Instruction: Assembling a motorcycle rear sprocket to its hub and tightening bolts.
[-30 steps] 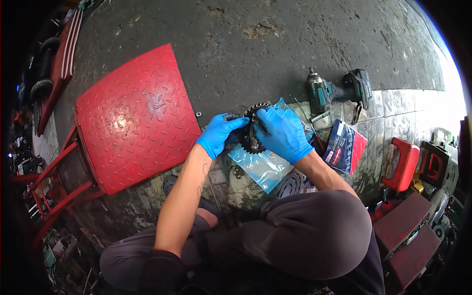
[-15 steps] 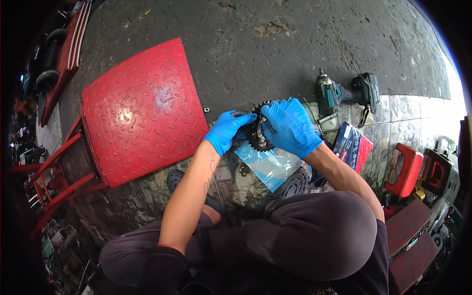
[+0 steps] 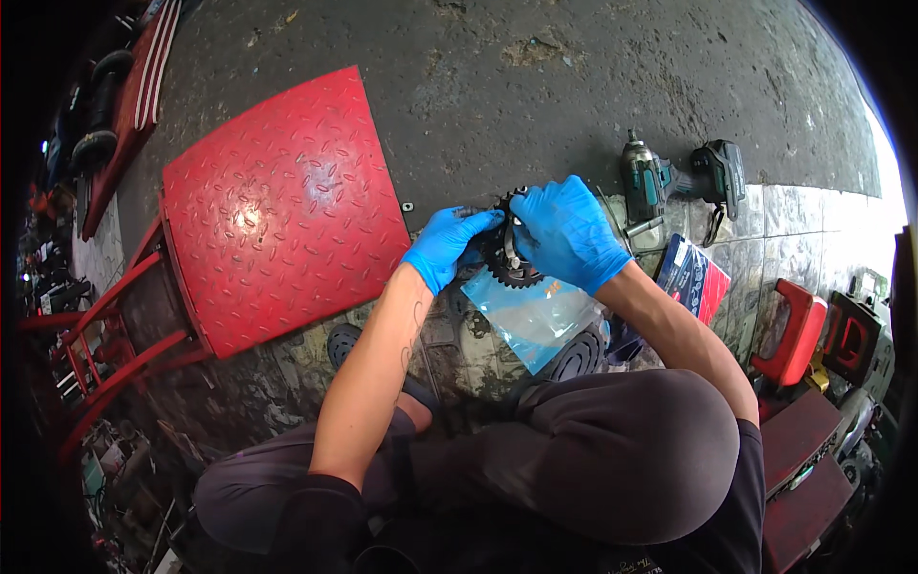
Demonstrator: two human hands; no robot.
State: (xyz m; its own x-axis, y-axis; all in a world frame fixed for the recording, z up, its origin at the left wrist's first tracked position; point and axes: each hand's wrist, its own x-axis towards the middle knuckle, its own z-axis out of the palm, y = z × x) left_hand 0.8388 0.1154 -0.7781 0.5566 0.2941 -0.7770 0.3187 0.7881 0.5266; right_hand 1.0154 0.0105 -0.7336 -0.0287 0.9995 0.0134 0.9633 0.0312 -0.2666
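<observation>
1. Near the lower edge of the dark floor (image 3: 478,105), I see a black toothed gear (image 3: 513,275).
2. The gloved left hand (image 3: 448,247) has its grip pinching the gear's left side.
3. The gloved right hand (image 3: 570,234) bends at the right side; its fingertips are hidden, so this grip I cannot tell.
4. Beneath lies a clear plastic bag (image 3: 531,320); more rightward lies a teal power driver (image 3: 651,187).
</observation>
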